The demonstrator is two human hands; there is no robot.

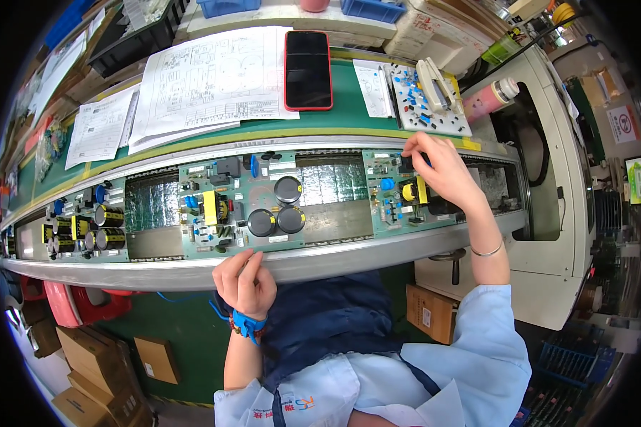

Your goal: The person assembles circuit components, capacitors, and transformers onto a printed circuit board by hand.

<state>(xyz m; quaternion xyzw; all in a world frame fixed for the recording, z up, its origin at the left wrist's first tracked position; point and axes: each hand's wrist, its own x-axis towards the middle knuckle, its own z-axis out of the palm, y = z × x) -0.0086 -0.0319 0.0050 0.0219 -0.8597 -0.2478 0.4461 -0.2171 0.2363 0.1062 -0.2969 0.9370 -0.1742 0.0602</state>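
Right hand [441,167] arched over circuit board [397,201], left hand [244,286] curled

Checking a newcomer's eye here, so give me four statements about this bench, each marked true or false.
1. The right hand is over a circuit board. True.
2. Both wrists are bare. False: a blue strap circles the left, a metal bangle the right.
3. The left hand is by the front metal rail. True.
4. The left hand is holding a phone. False: the red-edged phone lies beyond the boards.
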